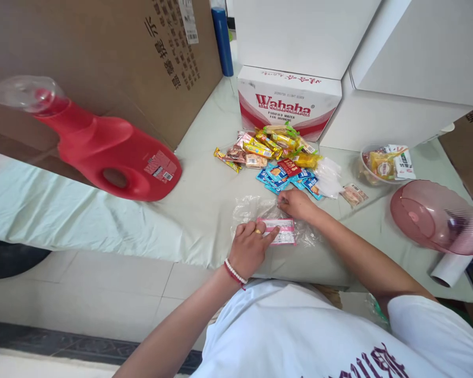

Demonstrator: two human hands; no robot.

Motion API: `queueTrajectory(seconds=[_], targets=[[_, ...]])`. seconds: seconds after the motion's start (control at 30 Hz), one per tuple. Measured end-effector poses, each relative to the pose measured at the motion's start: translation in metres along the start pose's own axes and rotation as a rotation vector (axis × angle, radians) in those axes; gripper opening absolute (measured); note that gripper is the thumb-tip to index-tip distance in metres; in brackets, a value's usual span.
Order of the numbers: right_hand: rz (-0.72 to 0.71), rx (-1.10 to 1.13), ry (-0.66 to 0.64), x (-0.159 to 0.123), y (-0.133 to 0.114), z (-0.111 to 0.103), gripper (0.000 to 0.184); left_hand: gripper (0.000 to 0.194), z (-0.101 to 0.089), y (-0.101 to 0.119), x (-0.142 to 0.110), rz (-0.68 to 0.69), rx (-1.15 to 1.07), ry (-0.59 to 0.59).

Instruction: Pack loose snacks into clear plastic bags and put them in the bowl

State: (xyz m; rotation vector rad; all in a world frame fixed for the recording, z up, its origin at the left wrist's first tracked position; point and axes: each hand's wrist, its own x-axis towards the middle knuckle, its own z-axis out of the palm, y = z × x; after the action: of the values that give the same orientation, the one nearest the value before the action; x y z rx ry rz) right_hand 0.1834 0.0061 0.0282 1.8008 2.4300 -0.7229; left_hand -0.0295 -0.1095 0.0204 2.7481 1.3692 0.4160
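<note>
A clear plastic bag (246,206) lies spread near the table's front edge, with a pink-and-white packet (286,236) on or inside it; I cannot tell which. My left hand (249,245) is closed at the packet's left end, one digit lying across its printed face. At the bag's far edge, my right hand (297,203) has its fingertips pinched together on the plastic. Just beyond that hand are several blue sachets (276,176) and a red packet (289,167). Yellow-wrapped snacks (258,149) are heaped behind them, and white plastic bags (328,177) lie to the right.
A red jug (118,152) stands at left beside a large cardboard box (102,58). The Wahaha carton (289,102) and white boxes (413,47) close off the back. At right are a tub of snacks (386,165), a small packet (353,195), a pink translucent bowl (429,215) and a white roll (451,269).
</note>
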Motion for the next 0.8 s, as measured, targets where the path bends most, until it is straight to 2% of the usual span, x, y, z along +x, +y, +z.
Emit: queueTrajectory(seconds=[0.03, 0.1, 0.17, 0.23, 0.3, 0.43, 0.5, 0.57, 0.63, 0.7, 0.77, 0.8], targets=[[-0.041, 0.001, 0.013, 0.0, 0.001, -0.004, 0.022, 0.056, 0.005, 0.0, 0.006, -0.011, 0.006, -0.053], [-0.135, -0.01, 0.068, -0.006, 0.0, -0.012, 0.015, 0.057, 0.01, -0.001, 0.013, -0.025, 0.005, -0.107], [-0.222, -0.013, 0.088, -0.019, -0.004, -0.02, 0.015, 0.057, 0.012, -0.001, 0.015, -0.027, 0.002, -0.119], [-0.265, -0.027, 0.04, -0.036, -0.011, -0.021, 0.02, 0.055, 0.012, 0.0, 0.014, -0.026, -0.002, -0.109], [-0.265, -0.062, -0.021, -0.055, -0.017, -0.014, 0.027, 0.053, 0.012, 0.001, 0.013, -0.036, -0.022, -0.102], [-0.311, -0.066, -0.056, -0.086, -0.02, 0.016, 0.036, 0.045, 0.017, 0.0, 0.005, -0.091, -0.114, -0.083], [-0.333, -0.001, -0.049, -0.094, -0.02, 0.029, 0.038, 0.043, 0.022, -0.004, -0.004, -0.088, -0.205, -0.025], [-0.305, 0.083, -0.05, -0.098, -0.022, 0.036, 0.032, 0.042, 0.028, -0.011, -0.015, -0.121, -0.309, 0.08], [-0.227, 0.176, -0.058, -0.099, -0.026, 0.037, 0.026, 0.036, 0.032, -0.02, -0.024, -0.299, -0.356, 0.216], [-0.131, 0.244, -0.062, -0.1, -0.03, 0.037, 0.032, 0.037, 0.033, -0.032, -0.029, -0.556, -0.362, 0.312], [-0.133, 0.219, -0.057, -0.101, -0.03, 0.038, 0.036, 0.045, 0.031, -0.044, -0.027, -0.747, -0.426, 0.32], [-0.177, 0.175, -0.05, -0.102, -0.029, 0.04, 0.036, 0.047, 0.029, -0.05, -0.023, -0.78, -0.479, 0.295]])
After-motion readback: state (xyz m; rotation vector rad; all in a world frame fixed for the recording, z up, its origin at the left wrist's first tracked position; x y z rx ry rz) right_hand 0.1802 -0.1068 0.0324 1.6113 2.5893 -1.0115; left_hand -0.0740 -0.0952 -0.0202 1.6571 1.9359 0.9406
